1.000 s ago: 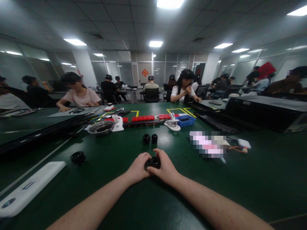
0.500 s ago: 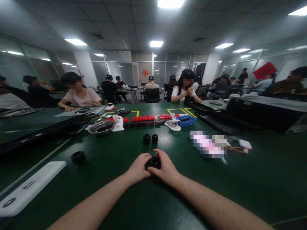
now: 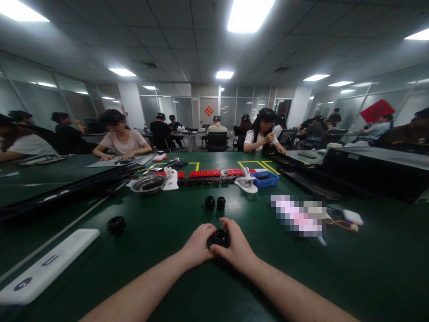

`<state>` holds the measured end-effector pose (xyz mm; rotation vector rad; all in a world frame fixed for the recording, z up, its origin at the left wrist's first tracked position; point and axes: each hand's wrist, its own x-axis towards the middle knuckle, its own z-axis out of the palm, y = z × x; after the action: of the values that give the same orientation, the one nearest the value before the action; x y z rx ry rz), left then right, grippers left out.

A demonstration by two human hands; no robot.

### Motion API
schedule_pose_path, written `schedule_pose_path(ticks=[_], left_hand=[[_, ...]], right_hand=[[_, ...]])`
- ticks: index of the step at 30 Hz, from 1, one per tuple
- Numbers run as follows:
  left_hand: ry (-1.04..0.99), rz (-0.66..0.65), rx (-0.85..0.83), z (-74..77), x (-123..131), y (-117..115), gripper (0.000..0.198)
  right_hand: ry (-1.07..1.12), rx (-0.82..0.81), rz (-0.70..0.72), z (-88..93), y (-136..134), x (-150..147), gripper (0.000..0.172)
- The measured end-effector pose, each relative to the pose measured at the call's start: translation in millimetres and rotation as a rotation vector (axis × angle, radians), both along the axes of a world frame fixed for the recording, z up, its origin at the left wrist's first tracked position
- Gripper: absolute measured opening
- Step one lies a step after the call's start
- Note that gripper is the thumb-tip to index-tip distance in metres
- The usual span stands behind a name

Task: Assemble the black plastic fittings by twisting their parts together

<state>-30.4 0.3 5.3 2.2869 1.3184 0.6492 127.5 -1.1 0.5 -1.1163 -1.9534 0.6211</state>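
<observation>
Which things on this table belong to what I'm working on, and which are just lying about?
In hand: black round part, gripped by left hand and right hand; two like black parts just beyond.
Lying about: metal bowl, blue tray, row of red blocks, white flat device.

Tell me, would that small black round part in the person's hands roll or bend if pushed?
Probably stiff: the black round part shows a firm ring shape while the left hand and right hand pinch it. Small, so likely light. On its side it might roll; the two similar pieces stand steady on flat ends.
</observation>
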Motion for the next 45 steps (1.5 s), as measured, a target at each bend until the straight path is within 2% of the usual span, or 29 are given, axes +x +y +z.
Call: schedule_pose_path(ticks=[5,9,15,18,24,28,32,40,45], left_hand=[[-0.001,0.003,0.01,-0.8,0.1,-0.4,0.038],[-0.001,0.001,0.026,-4.1,-1.2,1.1,0.04],[0.006,-0.012,0.025,-1.5,-1.6,0.2,0.035],[0.003,0.002,0.03,-1.1,-1.2,-0.1,0.036],[-0.009,0.0,0.05,-5.3,-2.5,1.0,0.042],[-0.002,-0.005,0.054,-5.8,-2.6,1.3,0.038],[0.022,0.005,0.036,-4.3,-2.3,1.4,0.037],[-0.002,-0.018,0.044,-4.7,-2.5,0.0,0.038],[0.004,-0.016,0.037,-4.0,-2.6,0.4,0.043]], right_hand=[[0.076,0.002,0.048,-1.9,1.7,-0.8,0.054],[0.054,0.033,0.111,-1.0,-1.4,2.4,0.061],[0.016,-0.019,-0.027,-2.5,1.2,0.6,0.066],[0.041,-0.057,-0.049,-4.0,4.1,-1.6,0.067],[0.129,0.011,0.04,-1.1,2.5,0.6,0.055],[0.042,-0.03,0.086,-1.8,0.6,2.2,0.059],[0.045,-0.007,0.034,-2.4,0.7,1.5,0.063],[0.091,-0.074,0.024,0.0,3.0,-0.1,0.048],[0.098,-0.076,0.135,1.6,1.0,2.5,0.051]])
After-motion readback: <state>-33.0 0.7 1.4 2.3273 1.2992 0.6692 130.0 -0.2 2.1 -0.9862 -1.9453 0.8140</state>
